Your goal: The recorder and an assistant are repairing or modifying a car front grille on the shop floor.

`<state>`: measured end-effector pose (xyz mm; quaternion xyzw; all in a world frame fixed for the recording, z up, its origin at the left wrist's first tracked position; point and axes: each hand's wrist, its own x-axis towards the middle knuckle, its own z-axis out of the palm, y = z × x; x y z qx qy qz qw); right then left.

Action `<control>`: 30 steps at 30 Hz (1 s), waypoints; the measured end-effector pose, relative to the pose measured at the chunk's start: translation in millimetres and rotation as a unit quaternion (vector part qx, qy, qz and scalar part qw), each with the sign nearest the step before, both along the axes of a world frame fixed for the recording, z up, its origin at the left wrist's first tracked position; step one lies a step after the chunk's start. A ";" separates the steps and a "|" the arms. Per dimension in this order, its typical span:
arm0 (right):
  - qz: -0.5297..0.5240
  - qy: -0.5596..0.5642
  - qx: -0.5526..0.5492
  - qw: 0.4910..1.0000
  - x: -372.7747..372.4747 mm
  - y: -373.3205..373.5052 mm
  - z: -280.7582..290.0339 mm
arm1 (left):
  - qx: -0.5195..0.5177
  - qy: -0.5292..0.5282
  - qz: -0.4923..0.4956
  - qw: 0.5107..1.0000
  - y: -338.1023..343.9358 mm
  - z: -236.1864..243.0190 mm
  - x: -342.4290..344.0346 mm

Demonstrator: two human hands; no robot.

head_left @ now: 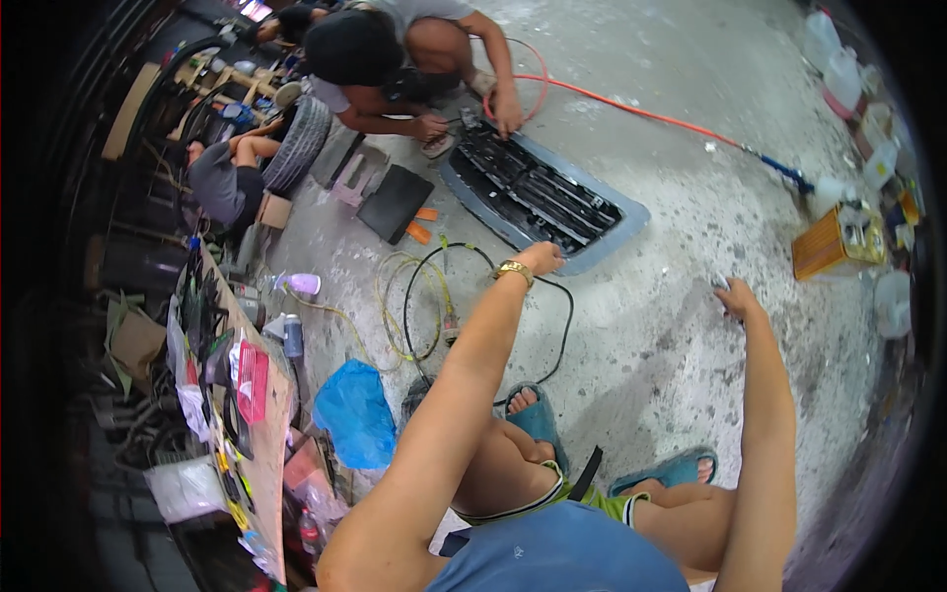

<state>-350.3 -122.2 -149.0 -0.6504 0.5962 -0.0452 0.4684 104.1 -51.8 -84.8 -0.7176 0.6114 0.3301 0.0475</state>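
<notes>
A car grille (533, 187) with a grey frame and black slats lies on the concrete floor ahead of me. My left hand (541, 259), with a gold watch on its wrist, is closed at the near edge of its frame. Off to the right, apart from the grille, my right hand (735, 296) is held low over the floor. Its fingers are closed on a small pale grey piece (720, 282), too small to name. At the grille's far end a crouching person (360, 59) has both hands on or beside it.
An orange air hose (651, 115) runs across the floor to the right. Coiled cables (434, 296) and a blue plastic bag (355, 414) lie at my left. A yellow tin (834, 244) and several plastic jugs (841, 79) line the right side. Another person sits near a tire (299, 145).
</notes>
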 end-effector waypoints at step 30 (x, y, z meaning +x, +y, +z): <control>0.004 -0.025 0.077 0.997 -2.9 -1.6 -4.2 | 0.052 0.023 0.036 0.998 1.8 26.1 -8.6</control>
